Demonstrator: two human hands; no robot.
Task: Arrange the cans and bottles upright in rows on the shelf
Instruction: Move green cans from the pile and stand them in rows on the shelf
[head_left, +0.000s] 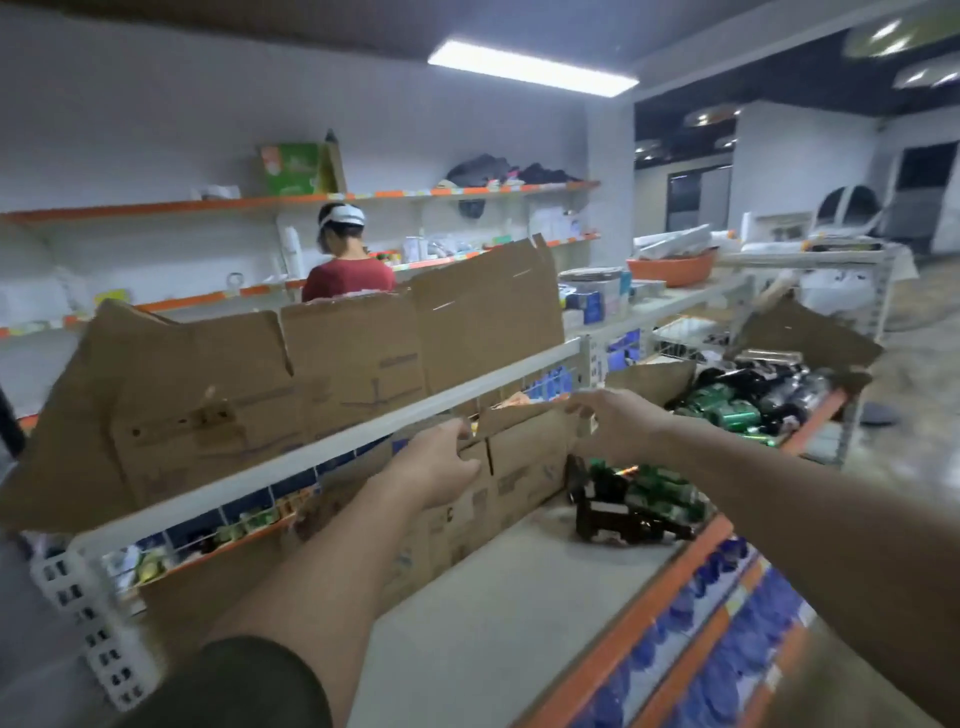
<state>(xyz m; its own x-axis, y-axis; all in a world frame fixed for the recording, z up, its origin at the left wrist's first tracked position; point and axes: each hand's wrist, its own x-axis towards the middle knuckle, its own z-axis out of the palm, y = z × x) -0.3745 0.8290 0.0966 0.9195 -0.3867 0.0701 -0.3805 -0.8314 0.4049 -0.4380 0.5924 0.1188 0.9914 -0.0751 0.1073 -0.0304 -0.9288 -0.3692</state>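
Left hand (442, 462) and right hand (617, 422) gripped the top edge of the cardboard panel (524, 467). Cans and bottles (641, 501) lay tumbled on the shelf (493, 597) beside it.

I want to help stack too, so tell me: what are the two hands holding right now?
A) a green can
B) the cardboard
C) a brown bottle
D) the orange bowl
B: the left hand and the right hand both grip the top edge of the cardboard, while the cans lie in a pile beside it.
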